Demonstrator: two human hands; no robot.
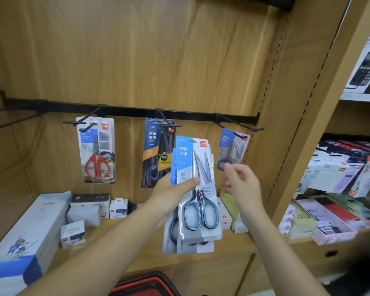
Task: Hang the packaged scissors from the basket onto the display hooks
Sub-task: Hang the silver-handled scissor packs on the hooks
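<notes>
**Scissor stack in left hand, below the rail**

Wood back panel [179, 60] with a black rail [128, 111] across it, and three hooks [167, 120] loaded. The shelf [233, 244] underneath carries a long white box [26, 236] at far left plus small boxes. The basket [145, 283] shows only its red rim at the bottom edge; I can't see its contents.

My left hand [171, 190] grips a fanned stack of packaged scissors [199, 210], thumb across the front card. The stack is upright, in front of the middle hook's stock and on no hook.

Hung packs: red-handled pack [97, 150] left, dark pack [156, 150] middle, single blue pack [233, 148] right.

My right hand [241, 180] is blurred — fingers loosely curled, holding nothing, just below that blue pack.
</notes>
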